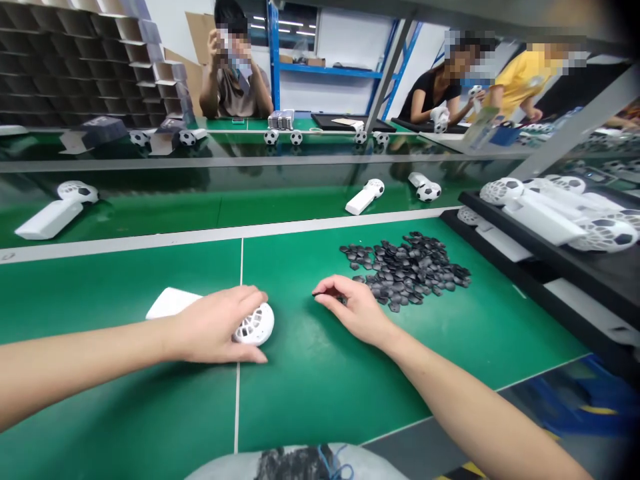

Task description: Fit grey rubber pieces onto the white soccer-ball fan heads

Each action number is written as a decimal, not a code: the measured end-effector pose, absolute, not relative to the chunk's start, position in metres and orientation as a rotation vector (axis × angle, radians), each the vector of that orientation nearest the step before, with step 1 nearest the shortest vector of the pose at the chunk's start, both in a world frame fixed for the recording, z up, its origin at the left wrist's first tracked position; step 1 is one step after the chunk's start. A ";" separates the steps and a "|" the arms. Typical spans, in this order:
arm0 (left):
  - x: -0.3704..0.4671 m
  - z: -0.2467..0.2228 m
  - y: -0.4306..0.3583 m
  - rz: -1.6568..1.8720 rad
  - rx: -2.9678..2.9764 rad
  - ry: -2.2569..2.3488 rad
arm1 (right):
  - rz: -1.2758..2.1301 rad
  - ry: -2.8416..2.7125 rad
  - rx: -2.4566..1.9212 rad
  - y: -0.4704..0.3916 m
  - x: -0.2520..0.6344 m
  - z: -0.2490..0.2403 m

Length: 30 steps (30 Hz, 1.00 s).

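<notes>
A white device with a round, web-patterned head (pixel 256 325) lies on the green mat (pixel 300 400), its flat white handle pointing left. Over it rests my left hand (pixel 220 325), fingers and thumb wrapped round the head and covering part of the handle. To the right, my right hand (pixel 353 307) pinches a small black piece (pixel 315 293) between thumb and fingertips, just above the mat. Behind and right of that hand is a spread pile of small black pieces (pixel 413 267).
Black trays (pixel 550 267) with white ball-headed devices stand at the right. Beyond the mat's pale edge strip, similar devices (pixel 367 197) lie on a green belt (pixel 280 200). Several people sit further back, and stacked open boxes (pixel 75 67) fill the back left.
</notes>
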<state>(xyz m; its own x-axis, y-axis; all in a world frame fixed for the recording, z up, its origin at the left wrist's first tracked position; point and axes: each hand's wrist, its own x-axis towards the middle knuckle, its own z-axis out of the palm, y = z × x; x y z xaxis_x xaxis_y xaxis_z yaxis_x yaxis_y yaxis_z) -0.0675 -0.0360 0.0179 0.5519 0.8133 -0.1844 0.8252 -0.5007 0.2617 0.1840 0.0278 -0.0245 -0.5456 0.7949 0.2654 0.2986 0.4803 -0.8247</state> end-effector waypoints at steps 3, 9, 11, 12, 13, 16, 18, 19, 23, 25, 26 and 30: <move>-0.063 0.011 -0.041 0.127 2.131 1.730 | 1.007 -2.054 -0.880 0.025 0.182 -0.022; -0.028 0.004 -0.012 0.359 1.889 1.964 | 1.034 -2.047 -0.830 0.020 0.177 -0.020; -0.018 0.002 0.003 0.387 1.955 1.894 | 1.006 -2.009 -0.842 0.022 0.178 -0.022; -0.015 0.002 0.008 0.384 2.008 1.825 | 1.002 -1.975 -0.859 0.024 0.180 -0.024; -0.013 0.002 0.012 0.366 2.074 1.729 | 1.010 -1.927 -0.883 0.026 0.182 -0.025; -0.016 0.000 0.013 0.279 2.285 1.429 | 1.055 -1.759 -0.942 0.035 0.188 -0.028; -0.019 -0.001 0.009 0.260 2.369 1.400 | 1.059 -1.699 -0.947 0.039 0.190 -0.029; -0.020 -0.002 0.008 0.268 2.393 1.443 | 1.057 -1.695 -0.940 0.040 0.190 -0.029; -0.010 -0.004 0.012 0.301 2.420 1.663 | 0.965 -1.817 -0.889 0.038 0.183 -0.027; -0.005 -0.005 0.020 0.328 2.370 1.733 | 0.859 -1.906 -0.848 0.035 0.181 -0.027; -0.003 -0.005 0.024 0.343 2.340 1.752 | 0.814 -1.938 -0.829 0.034 0.181 -0.027; -0.004 -0.007 0.030 0.360 2.327 1.694 | 0.691 -2.017 -0.780 0.032 0.180 -0.028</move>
<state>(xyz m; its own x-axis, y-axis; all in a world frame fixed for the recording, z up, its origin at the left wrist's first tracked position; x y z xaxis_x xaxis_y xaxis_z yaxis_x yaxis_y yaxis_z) -0.0042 0.0304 -0.0068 0.2976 0.9530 0.0567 0.8939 -0.2990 0.3341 0.1803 0.0323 -0.0284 -0.4495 0.7348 0.5080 0.2690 0.6536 -0.7074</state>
